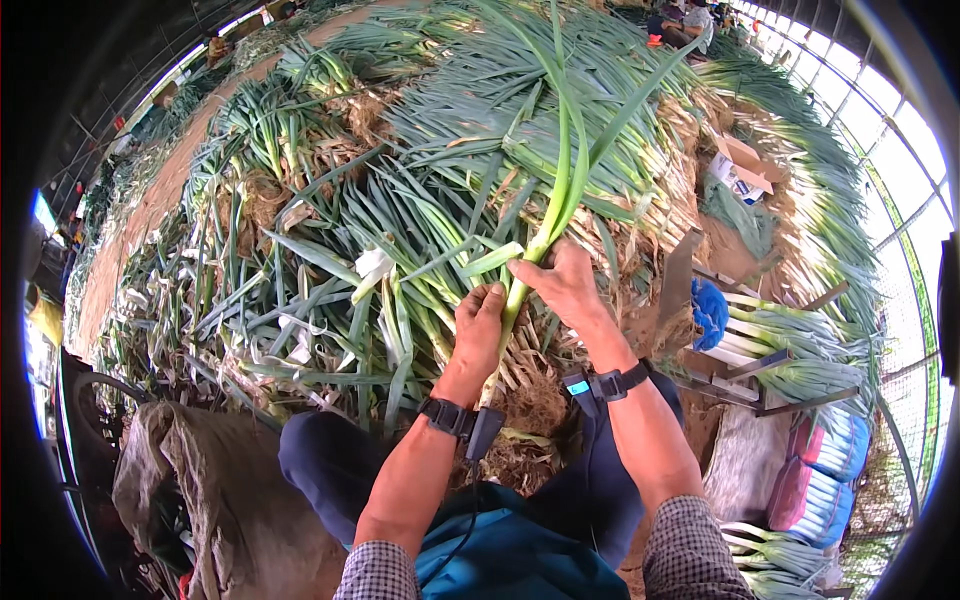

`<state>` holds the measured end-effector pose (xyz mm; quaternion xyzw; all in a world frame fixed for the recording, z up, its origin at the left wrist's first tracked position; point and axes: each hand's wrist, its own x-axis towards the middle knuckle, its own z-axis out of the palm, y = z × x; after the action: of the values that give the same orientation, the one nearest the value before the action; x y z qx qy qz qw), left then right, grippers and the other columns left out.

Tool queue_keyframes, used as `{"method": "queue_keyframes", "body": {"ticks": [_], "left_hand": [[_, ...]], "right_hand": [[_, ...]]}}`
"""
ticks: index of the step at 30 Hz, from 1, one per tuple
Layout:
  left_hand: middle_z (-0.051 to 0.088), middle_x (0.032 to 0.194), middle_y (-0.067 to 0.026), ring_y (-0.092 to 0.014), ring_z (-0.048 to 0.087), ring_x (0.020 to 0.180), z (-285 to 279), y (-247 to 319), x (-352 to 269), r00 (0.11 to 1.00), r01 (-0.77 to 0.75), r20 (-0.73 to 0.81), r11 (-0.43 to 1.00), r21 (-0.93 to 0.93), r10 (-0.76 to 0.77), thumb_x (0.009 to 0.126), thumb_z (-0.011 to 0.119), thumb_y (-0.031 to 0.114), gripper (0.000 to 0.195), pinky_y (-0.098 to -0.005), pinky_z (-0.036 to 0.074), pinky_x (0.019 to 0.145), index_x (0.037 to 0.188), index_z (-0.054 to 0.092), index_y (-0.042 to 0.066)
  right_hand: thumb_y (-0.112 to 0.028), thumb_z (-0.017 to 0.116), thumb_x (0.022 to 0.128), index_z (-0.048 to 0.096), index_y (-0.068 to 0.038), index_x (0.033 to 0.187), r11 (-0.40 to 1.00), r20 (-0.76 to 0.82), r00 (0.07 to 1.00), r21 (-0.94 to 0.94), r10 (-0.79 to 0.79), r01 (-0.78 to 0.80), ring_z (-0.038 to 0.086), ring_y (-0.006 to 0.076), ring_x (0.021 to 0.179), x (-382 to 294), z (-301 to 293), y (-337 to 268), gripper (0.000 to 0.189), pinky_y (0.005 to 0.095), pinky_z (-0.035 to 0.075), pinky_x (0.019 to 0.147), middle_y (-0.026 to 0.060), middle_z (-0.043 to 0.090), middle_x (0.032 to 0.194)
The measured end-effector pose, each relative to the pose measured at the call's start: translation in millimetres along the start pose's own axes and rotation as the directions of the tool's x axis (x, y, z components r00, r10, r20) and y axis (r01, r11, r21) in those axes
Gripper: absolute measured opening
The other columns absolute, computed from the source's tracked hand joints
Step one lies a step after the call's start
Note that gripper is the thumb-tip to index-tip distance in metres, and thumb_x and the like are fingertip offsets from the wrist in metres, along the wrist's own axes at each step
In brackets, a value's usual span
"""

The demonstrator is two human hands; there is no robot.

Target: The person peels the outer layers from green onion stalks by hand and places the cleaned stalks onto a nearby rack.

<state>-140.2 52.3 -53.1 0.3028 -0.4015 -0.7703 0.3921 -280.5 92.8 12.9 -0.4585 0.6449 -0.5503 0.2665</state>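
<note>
A long green onion [554, 208] stands tilted before me, its green leaves reaching up and its pale root end pointing down between my forearms. My right hand [559, 281] is closed around its upper stalk. Lower on the stalk, at its left side, the thumb and fingers of my left hand [480, 311] pinch a loose strip of outer leaf or the stalk; which one, I cannot tell. A short folded leaf [491, 259] sticks out leftward by my right thumb. Under and behind both hands lie heaped green onions [420, 217] with brown roots [536, 401].
Peeled leaves [300, 330] lie heaped at the left, above a draped cloth [217, 480]. On the right are a metal rack [724, 382] holding cleaned green onions, blue twine [709, 313], an opened cardboard box [742, 165] and packed bundles [814, 499]. A person [694, 28] sits far back right.
</note>
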Motion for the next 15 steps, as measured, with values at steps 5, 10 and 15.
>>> {"method": "queue_keyframes", "body": {"ticks": [5,10,15], "left_hand": [[0.064,0.085,-0.0109,-0.020,0.064,0.065,-16,-2,4,0.983,0.172,-0.049,0.983,-0.065,-0.175,0.100,0.053,0.017,0.020,-0.0316,0.054,0.058,0.100,0.056,-0.003],[0.067,0.086,-0.0106,-0.021,0.063,0.064,-57,-25,17,0.918,0.366,-0.167,0.931,0.003,-0.360,0.099,0.055,0.016,0.022,-0.0371,0.053,0.056,0.101,0.063,-0.005],[0.063,0.069,-0.0075,-0.017,0.060,0.060,-96,-34,14,0.955,0.280,-0.226,0.835,0.474,-0.192,0.090,0.065,0.020,0.027,-0.0318,0.048,0.053,0.088,0.066,-0.007]], "right_hand": [[-0.015,0.075,0.082,0.065,0.005,0.098,0.994,0.097,0.990,-0.022,-0.107,0.109,0.058,0.0086,0.075,-4,-3,1,0.028,0.0261,0.049,0.066,0.0072,0.066,0.083],[-0.005,0.065,0.086,0.051,0.007,0.120,0.964,0.275,0.959,0.266,-0.074,-0.001,0.065,0.0163,0.086,-10,-2,5,0.038,0.0310,0.053,0.076,0.0144,0.068,0.099],[0.003,0.056,0.085,0.055,0.003,0.110,0.844,0.183,0.983,0.529,-0.012,-0.088,0.065,0.0167,0.083,-9,1,10,0.025,0.0318,0.053,0.075,0.0114,0.067,0.095]]}}
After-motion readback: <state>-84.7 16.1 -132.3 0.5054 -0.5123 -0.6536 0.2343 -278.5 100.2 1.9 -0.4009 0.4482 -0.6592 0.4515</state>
